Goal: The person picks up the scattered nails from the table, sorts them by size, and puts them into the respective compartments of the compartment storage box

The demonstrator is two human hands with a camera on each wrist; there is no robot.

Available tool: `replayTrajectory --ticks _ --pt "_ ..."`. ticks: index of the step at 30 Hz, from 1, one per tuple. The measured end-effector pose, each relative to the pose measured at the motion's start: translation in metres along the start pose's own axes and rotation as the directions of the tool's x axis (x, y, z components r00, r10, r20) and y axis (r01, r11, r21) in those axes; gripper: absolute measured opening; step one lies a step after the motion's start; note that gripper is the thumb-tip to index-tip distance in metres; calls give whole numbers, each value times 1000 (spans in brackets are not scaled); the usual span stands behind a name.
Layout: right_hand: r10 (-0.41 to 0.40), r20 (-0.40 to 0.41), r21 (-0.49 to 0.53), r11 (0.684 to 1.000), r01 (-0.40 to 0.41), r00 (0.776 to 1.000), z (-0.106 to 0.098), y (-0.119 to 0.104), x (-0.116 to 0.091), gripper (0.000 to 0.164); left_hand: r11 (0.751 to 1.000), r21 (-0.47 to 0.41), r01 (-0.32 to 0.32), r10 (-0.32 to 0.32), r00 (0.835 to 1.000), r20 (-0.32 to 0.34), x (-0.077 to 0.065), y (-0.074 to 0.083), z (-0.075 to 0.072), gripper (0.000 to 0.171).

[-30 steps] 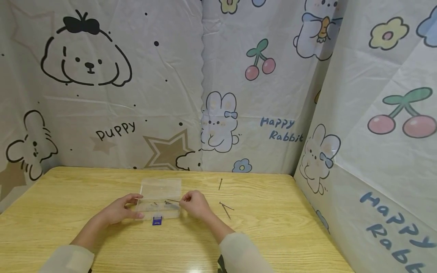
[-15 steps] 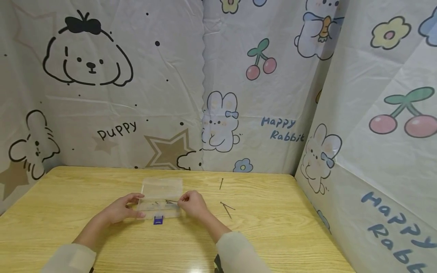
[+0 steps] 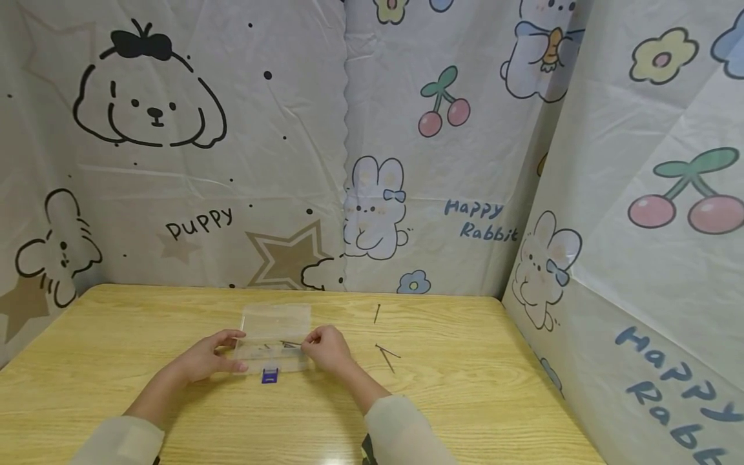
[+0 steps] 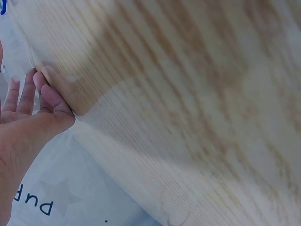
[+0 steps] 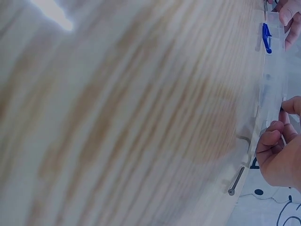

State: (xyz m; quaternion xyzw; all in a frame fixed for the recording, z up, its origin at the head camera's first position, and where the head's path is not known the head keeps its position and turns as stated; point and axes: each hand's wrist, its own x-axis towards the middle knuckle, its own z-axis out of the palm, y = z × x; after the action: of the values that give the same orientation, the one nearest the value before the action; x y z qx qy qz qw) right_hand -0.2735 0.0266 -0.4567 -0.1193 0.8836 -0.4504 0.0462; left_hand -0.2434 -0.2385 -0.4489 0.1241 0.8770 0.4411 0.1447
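A clear plastic box (image 3: 285,366) with a blue latch (image 3: 270,376) stands on the table, its transparent lid (image 3: 276,321) tipped back. My left hand (image 3: 203,357) grips the box's left end, thumb at the front corner and fingers toward the back. Over the right end of the box, my right hand (image 3: 328,347) pinches a thin grey nail (image 3: 292,343) that points left into it. A few more slim metal pieces lie inside, too small to tell apart. In the right wrist view the curled right fingers (image 5: 270,141) partly hide the held nail.
To the right of the box, two nails (image 3: 385,359) lie crossed on the wooden table (image 3: 465,387). Another single nail (image 3: 376,314) lies farther back. Printed curtains (image 3: 279,161) hang behind the table and along its right side.
My right hand has shifted slightly left and lowered the nail a little toward the inside of the box. The left hand keeps its hold, and the nails on the table have not moved.
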Motion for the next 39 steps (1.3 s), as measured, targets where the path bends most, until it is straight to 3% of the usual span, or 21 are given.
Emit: replayTrajectory --ticks 14,20,27,39 --pt "1 -14 -65 998 -2 1000 -7 1 0 14 999 35 2 -1 1000 -20 1 -1 1 77" --pt "-7 -38 -107 994 2 999 -27 10 4 15 1000 23 4 -4 1000 -21 2 -2 0 77" --pt "45 -107 -99 993 -55 993 -57 25 8 15 999 36 -3 3 1000 -19 1 -2 0 77" --pt "85 -255 -161 978 -129 963 -91 55 12 17 1000 27 -13 14 1000 -10 1 -1 -1 77"
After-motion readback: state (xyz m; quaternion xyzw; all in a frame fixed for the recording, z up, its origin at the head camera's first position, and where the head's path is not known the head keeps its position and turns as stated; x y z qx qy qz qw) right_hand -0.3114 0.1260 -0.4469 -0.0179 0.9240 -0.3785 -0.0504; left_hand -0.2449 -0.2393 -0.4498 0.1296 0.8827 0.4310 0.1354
